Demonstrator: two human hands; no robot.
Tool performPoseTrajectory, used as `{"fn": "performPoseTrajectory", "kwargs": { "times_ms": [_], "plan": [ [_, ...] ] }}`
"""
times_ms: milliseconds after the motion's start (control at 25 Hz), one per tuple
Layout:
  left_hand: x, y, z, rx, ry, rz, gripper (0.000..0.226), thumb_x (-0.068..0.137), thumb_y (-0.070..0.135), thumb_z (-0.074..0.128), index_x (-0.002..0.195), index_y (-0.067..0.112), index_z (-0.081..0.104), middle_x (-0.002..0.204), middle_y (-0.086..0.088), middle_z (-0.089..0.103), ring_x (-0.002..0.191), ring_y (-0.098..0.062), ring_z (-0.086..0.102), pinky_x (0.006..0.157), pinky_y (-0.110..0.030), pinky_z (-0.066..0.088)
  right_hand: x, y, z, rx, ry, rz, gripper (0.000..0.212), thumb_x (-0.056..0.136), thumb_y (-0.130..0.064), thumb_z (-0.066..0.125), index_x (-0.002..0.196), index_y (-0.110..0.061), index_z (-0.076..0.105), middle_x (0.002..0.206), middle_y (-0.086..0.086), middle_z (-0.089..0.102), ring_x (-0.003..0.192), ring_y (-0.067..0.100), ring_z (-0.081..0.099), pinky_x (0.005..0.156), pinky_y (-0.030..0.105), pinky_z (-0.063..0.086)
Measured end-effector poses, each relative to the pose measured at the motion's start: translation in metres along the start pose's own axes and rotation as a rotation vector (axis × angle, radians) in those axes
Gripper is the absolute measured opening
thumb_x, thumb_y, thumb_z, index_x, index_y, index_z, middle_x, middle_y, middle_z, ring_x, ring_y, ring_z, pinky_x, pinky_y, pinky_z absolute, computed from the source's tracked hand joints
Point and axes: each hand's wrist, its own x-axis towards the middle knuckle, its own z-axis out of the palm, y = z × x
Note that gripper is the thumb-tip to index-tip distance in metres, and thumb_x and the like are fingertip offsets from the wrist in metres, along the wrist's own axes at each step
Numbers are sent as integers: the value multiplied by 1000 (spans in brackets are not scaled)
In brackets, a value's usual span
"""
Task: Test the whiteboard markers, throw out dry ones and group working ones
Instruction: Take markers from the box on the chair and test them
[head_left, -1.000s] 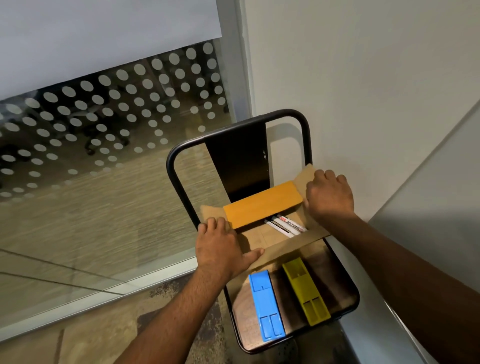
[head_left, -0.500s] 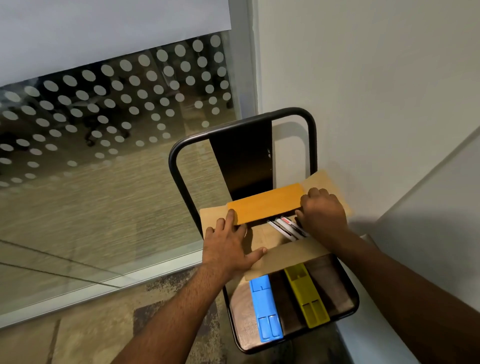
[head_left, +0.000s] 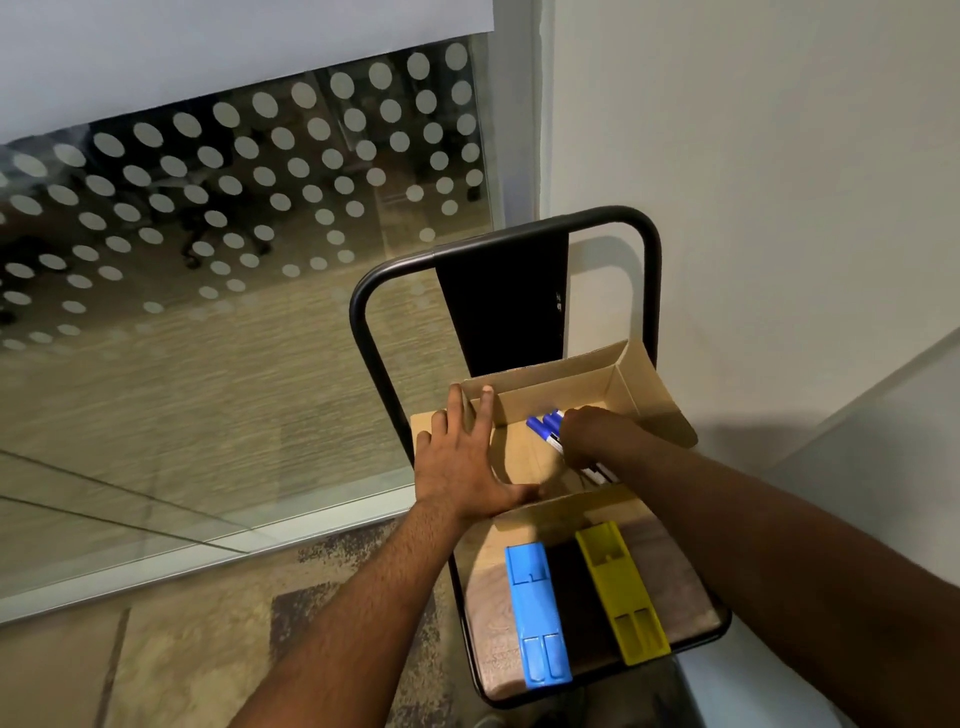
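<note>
box: we see an open cardboard box (head_left: 550, 395) at the far end of the side table (head_left: 680, 592), flaps out.
markers: blue-capped markers (head_left: 545, 423) lie inside the box, toward 1 o'clock.
left hand (head_left: 467, 462): fingers spread flat on the box's 9 o'clock wall and flap.
right hand (head_left: 589, 434): in the box, fingers curled on the markers.
trays: blue tray (head_left: 535, 613) and yellow tray (head_left: 621, 592) at 6 o'clock, apart.

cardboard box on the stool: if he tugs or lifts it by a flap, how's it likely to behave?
The cardboard box looks thin-walled, with splayed flaps, so a flap would probably bend. It holds only a few markers, so it is probably light and slides easily; the left hand resting on its rim suggests steadying.
</note>
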Motion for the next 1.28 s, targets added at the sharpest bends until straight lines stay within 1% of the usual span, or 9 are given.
{"fn": "performPoseTrajectory", "kwargs": {
  "times_ms": [120, 280, 480, 560, 680, 840, 1080, 1200, 1280],
  "plan": [
    [0, -4, 1, -26, 5, -26, 130, 61, 86, 55, 150, 27, -19, 159, -13, -9, 141, -33, 17, 111, -47, 26, 22, -1, -12, -71, -93, 6, 50, 87, -19, 69, 132, -6, 52, 124, 10, 60, 98, 23, 58, 80, 29, 43],
    [-2, -5, 2, -55, -9, -30, 128, 63, 82, 57, 151, 24, -17, 159, -15, -11, 141, -33, 15, 111, -47, 24, 46, -3, -20, -144, -218, 19, 51, 87, -32, 69, 130, -11, 53, 127, 8, 59, 102, 23, 58, 88, 32, 45],
    [-4, -4, 11, -55, 14, -38, 133, 58, 89, 52, 150, 24, -19, 158, -15, -13, 141, -33, 14, 112, -48, 23, 66, -1, -1, -186, -153, 4, 54, 86, -39, 69, 131, -14, 51, 122, 8, 59, 110, 24, 58, 100, 35, 45],
    [-4, -4, 14, -81, 11, -53, 135, 56, 90, 52, 150, 25, -19, 158, -14, -13, 142, -33, 12, 112, -48, 22, 66, 1, 4, -196, -119, 1, 54, 86, -40, 69, 130, -15, 52, 122, 8, 61, 110, 23, 59, 99, 34, 45],
    [-6, -2, 14, -105, 13, -73, 136, 54, 91, 53, 150, 26, -18, 159, -12, -12, 142, -32, 12, 112, -48, 21, 66, 1, 9, -119, -89, -10, 51, 88, -33, 68, 131, -11, 52, 124, 9, 61, 109, 24, 60, 95, 32, 46],
    [-9, 1, 12, -119, 25, -84, 135, 53, 95, 46, 151, 25, -14, 159, -12, -10, 143, -31, 11, 113, -47, 20, 53, 0, 20, -25, -23, -14, 50, 88, -28, 68, 131, -8, 50, 121, 9, 62, 106, 23, 61, 87, 29, 48],
    [-14, -1, 9, -96, 48, -97, 128, 52, 97, 37, 152, 32, -9, 160, -11, -6, 145, -35, 9, 116, -54, 11, -7, -9, 3, 5, 305, -95, 50, 85, -33, 69, 127, -14, 50, 115, 6, 61, 99, 22, 59, 77, 32, 48],
    [-16, 1, 4, -90, 39, -128, 126, 51, 99, 34, 151, 34, -7, 160, -10, -6, 145, -36, 8, 116, -58, 10, -57, 8, -16, -21, 595, 6, 41, 89, -37, 64, 120, -15, 51, 108, 5, 63, 86, 20, 57, 70, 28, 42],
    [-14, 4, -2, -88, 45, -141, 120, 56, 96, 36, 151, 36, -6, 160, -10, -4, 145, -36, 7, 115, -59, 11, -79, 30, -19, 7, 727, 128, 38, 88, -36, 64, 116, -15, 51, 93, 4, 61, 73, 19, 53, 66, 28, 44]
  ]
}}
